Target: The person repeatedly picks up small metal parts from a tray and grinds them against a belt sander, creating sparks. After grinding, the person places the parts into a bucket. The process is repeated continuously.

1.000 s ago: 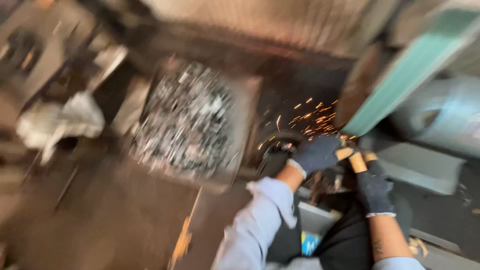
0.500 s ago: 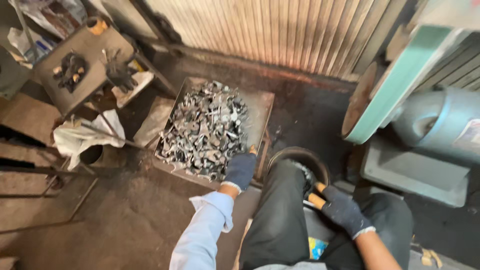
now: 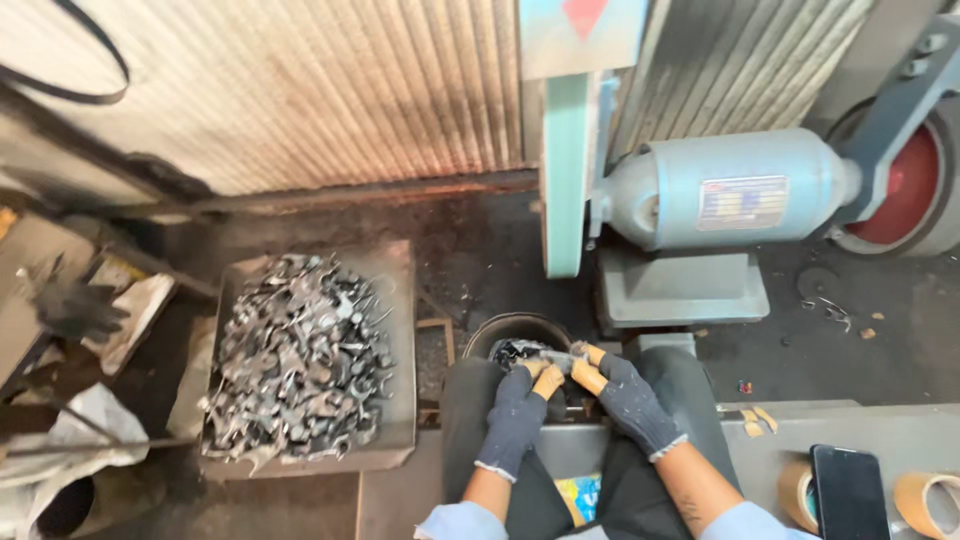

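The tray heaped with metal parts lies left of the round bucket. Behind the bucket stands the grinder motor on its base. Both hands meet over the bucket, seemingly holding one small metal piece. A phone lies far right, between tape rolls.

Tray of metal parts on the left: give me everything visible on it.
The tray is a shallow, rectangular metal pan, dull grey and grimy, sitting flat on the dark floor to the left of the person's knees. It is heaped with small silvery metal parts, curved and tangled, piled toward its left and middle, leaving a bare strip along the right wall. Neither the left hand nor the right hand touches it; both gloved hands are at the person's lap, holding a small metal piece.
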Motion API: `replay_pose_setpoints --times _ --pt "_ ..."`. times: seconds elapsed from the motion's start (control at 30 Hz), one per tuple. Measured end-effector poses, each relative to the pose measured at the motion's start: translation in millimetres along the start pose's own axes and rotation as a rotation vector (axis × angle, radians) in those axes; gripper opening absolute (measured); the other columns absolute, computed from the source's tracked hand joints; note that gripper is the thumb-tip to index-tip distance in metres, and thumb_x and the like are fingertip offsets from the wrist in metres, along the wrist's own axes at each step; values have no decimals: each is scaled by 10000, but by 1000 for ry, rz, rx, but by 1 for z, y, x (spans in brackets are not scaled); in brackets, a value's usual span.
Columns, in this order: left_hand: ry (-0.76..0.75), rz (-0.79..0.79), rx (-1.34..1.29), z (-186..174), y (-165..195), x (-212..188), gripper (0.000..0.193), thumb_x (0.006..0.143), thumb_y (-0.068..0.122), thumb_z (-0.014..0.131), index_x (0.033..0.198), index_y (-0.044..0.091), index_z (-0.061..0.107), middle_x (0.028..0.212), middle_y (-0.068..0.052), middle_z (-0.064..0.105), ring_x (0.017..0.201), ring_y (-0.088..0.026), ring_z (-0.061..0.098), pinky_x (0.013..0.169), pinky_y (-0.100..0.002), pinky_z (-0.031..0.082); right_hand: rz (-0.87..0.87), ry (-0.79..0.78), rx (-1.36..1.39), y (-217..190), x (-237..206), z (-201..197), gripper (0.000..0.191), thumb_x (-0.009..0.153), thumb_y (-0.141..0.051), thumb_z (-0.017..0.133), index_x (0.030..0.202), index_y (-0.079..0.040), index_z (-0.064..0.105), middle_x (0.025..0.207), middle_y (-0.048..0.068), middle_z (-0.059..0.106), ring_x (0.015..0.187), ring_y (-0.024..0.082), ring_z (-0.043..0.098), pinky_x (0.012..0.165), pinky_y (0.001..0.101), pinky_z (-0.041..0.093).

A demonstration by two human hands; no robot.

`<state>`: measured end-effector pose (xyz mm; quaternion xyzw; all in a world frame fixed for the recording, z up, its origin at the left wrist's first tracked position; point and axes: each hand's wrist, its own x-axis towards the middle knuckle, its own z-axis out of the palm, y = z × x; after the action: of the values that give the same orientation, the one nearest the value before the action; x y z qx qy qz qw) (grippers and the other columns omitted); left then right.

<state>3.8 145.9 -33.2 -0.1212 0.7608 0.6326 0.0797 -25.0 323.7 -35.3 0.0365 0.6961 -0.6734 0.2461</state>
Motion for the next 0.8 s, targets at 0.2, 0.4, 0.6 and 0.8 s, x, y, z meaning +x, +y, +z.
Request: replay_pose_setpoints --times 0.2,0.4,0.6,0.8 --pt "-365 -50 -80 -5 23 62 325 1013 323 647 1029 5 709 782 -49 668 658 -109 608 607 -311 509 -55 -57 -47 -32 25 -36 335 968 -270 620 1204 -41 683 866 28 705 752 83 609 675 289 524" --pt "17 172 -42 32 16 135 330 1013 305 653 1074 -14 706 917 -122 701 811 -262 657 730 -388 508 -63 208 29 -33 105 -21 343 1009 -309 609 1055 14 716 847 30 726 745 89 627 684 265 497" --pt "237 260 124 60 -12 155 360 993 354 634 1013 0 696 932 -196 735 862 -349 705 749 -412 533 3 241 283 -10 133 -24 324 999 -294 622 1025 16 712 829 17 684 714 93 577 632 278 481" --pt "94 33 194 77 -8 155 349 1004 350 654 1032 7 712 918 -204 721 824 -339 682 728 -413 518 22 326 240 -3 121 -36 351 1033 -295 615 1000 48 678 818 64 669 721 144 591 644 308 499"
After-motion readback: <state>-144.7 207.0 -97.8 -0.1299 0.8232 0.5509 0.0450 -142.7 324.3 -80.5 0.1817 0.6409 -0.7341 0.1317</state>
